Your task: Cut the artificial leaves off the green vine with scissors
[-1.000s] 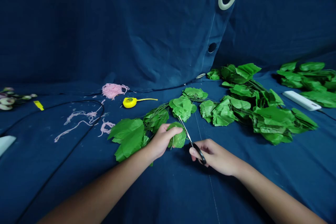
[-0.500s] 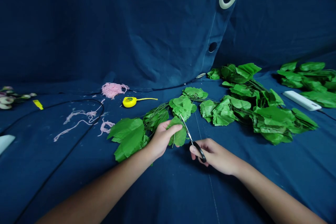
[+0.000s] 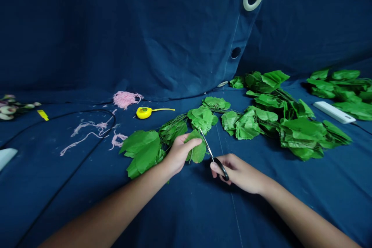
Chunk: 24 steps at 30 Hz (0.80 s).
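Left hand (image 3: 180, 154) pinches artificial leaf (image 3: 197, 152), just before green leaf garland (image 3: 247, 124) | right hand (image 3: 238, 173) grips black-handled scissors (image 3: 222, 169), blades beside leaf | risk: careless closing nicks left fingers (image 3: 194, 142)

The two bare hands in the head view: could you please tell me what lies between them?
In the head view, steel scissor blades with black handles reach from the right hand to the green artificial leaf held by the left hand.
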Each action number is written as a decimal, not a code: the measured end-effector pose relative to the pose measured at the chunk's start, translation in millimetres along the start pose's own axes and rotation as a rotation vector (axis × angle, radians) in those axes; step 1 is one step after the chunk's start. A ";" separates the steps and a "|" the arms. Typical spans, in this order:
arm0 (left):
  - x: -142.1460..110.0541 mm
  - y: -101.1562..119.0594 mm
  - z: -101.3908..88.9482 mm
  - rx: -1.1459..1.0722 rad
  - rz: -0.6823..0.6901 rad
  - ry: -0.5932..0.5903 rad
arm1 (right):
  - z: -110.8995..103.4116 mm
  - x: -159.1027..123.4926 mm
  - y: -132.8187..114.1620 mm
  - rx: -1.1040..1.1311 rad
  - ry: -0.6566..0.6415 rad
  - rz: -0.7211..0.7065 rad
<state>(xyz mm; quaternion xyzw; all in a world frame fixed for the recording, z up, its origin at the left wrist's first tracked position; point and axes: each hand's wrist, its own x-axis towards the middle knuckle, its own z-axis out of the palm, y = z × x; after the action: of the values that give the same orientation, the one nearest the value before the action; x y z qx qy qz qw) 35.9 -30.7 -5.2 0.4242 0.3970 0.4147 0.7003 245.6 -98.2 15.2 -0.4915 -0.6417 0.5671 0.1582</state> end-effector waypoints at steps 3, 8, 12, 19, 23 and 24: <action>-0.5 1.5 0.1 0.005 -0.007 0.000 | 0.1 0.8 0.7 -0.005 -0.005 -0.004; 0.8 -1.0 -2.6 -0.007 -0.003 -0.009 | 1.3 1.3 1.0 -0.002 -0.009 -0.006; 2.1 -3.9 -4.1 -0.010 0.003 -0.019 | 1.9 1.5 0.8 0.008 -0.007 -0.018; 0.5 -0.7 -1.8 0.011 0.002 -0.017 | 1.7 1.0 -0.3 0.018 0.004 -0.023; 0.6 -1.3 -1.8 0.006 0.008 -0.025 | 2.6 2.0 0.9 0.020 0.001 -0.018; 0.7 -1.6 -1.9 0.006 0.007 -0.023 | 2.8 2.1 1.4 0.019 0.001 -0.017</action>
<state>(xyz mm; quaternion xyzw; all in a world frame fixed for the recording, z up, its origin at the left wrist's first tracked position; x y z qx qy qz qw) 34.8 -30.0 -7.4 0.4324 0.3887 0.4110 0.7022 243.1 -98.3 12.4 -0.4847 -0.6406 0.5715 0.1679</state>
